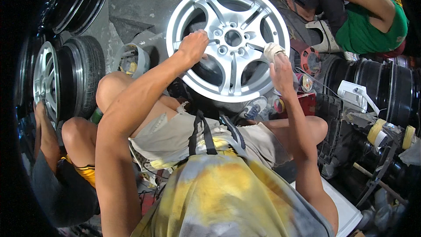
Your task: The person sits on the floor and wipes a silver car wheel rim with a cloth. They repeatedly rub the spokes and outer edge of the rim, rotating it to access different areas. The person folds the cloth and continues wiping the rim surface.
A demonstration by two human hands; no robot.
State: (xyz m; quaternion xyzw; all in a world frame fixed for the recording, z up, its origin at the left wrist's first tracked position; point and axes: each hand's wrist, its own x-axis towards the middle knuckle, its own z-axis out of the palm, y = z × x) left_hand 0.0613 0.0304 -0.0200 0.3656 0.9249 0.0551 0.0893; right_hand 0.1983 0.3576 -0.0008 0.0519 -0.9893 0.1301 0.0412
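A silver alloy wheel rim (231, 63) with paired spokes lies face up in front of me, its centre bore and bolt holes showing. My left hand (194, 45) is closed around a spoke on the wheel's left side, the fingertips partly hidden. On the right side, my right hand (282, 68) grips a wadded off-white cloth (273, 52), which touches the wheel's outer lip. Below the wheel are my bent knees and a stained grey-and-yellow apron (219, 193).
At left, a person's hand (40, 107) touches another silver wheel (46, 79) beside a tire (92, 74). A bucket (133, 60) stands near my left knee. Upper right sits a person in a green shirt (372, 28). Black rims (368, 83) and a white box-like thing (352, 95) crowd the right.
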